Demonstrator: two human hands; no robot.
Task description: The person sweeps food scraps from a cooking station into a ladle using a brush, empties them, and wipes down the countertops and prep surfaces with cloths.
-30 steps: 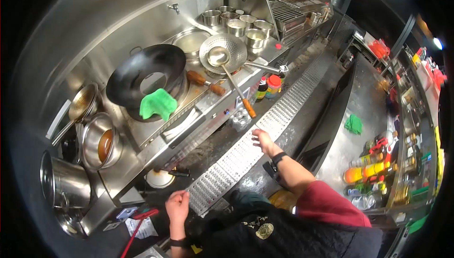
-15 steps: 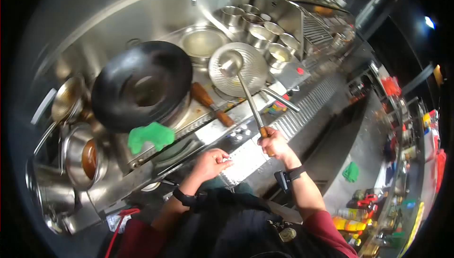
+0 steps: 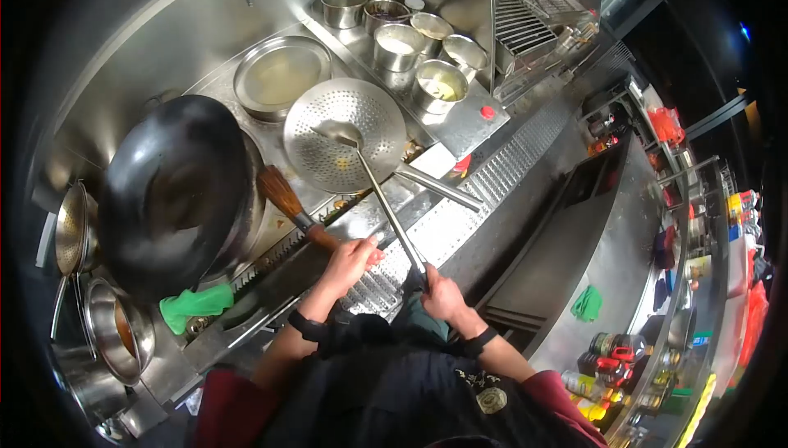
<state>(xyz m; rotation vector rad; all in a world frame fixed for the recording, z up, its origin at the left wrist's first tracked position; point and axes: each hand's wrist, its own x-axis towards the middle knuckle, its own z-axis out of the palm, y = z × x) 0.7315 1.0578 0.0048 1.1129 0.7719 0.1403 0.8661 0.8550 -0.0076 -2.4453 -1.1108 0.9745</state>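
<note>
My right hand [image 3: 444, 297] is closed around the lower end of a long-handled ladle [image 3: 384, 202], near my apron. The ladle's bowl is turned edge-on over a perforated strainer [image 3: 316, 157], whose own handle points right. My left hand [image 3: 349, 266] holds nothing, its fingers loosely bent and thumb apart. It overlaps the end of a wooden-handled brush [image 3: 283, 194] lying along the stove's front. Left of the brush, a large black wok [image 3: 176, 194] leans tilted on the stove.
A round metal pan [image 3: 283, 79] sits behind the strainer, and several steel pots [image 3: 400, 46] stand farther back. A green cloth [image 3: 197, 307] lies below the wok. Steel bowls [image 3: 119, 329] are at far left. A counter [image 3: 591, 243] with another green cloth [image 3: 588, 304] runs along the right.
The view has shifted, so the stove things appear farther left. My right hand has drawn the ladle handle toward my body and its bowl has turned. My left hand is now at the brush handle's end.
</note>
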